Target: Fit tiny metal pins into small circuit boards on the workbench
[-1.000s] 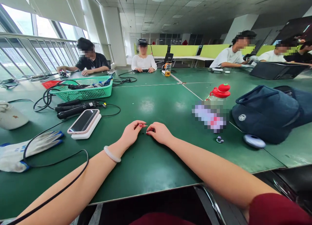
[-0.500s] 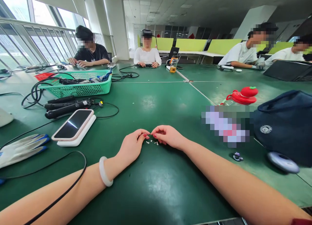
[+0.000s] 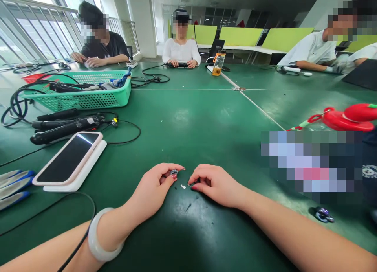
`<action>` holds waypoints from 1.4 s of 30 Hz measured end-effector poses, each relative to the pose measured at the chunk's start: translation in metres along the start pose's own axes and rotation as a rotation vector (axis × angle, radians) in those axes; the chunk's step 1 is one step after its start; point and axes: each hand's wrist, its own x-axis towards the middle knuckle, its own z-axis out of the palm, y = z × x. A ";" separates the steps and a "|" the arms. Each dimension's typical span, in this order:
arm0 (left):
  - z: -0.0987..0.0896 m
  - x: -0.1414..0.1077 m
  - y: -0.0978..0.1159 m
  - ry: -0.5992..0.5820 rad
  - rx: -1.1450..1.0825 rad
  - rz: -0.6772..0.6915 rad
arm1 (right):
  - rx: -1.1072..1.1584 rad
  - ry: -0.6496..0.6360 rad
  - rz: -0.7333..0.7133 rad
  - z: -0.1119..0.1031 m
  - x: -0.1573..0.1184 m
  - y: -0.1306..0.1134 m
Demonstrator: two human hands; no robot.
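My left hand (image 3: 157,181) pinches a small dark grey piece (image 3: 174,171) between thumb and fingers, just above the green tabletop (image 3: 191,232). What kind of part it is, I cannot make out. Close by on the right, my right hand (image 3: 216,183) has thumb and index finger brought together low at the table, near a tiny white piece (image 3: 183,186). Whatever sits in that pinch is mostly hidden by the fingers. A tiny dark bit (image 3: 176,188) lies beside the white piece. On my left wrist is a white bangle (image 3: 97,234).
At left are a phone (image 3: 69,158) on a white box, black handles (image 3: 67,128), a glove (image 3: 14,185) and a green basket (image 3: 88,95). A black cable (image 3: 79,240) crosses my left forearm. Purple trinket (image 3: 323,214) and red-topped bottle (image 3: 347,118) stand right. Several people sit around the table.
My hands have moved apart, and the left now shows a dark grey piece in its fingers. The right has come down by the small bits. The whole view has shifted closer.
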 end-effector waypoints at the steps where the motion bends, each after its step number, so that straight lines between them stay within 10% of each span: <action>1: 0.000 0.000 0.000 -0.006 -0.002 0.002 | 0.009 -0.002 0.003 0.000 0.000 0.001; 29: -0.004 -0.003 -0.004 -0.074 0.000 -0.039 | 0.623 0.079 0.293 -0.006 0.002 0.007; 42: 0.001 -0.004 0.002 -0.056 -0.073 0.037 | 0.748 0.177 0.207 0.003 0.004 0.007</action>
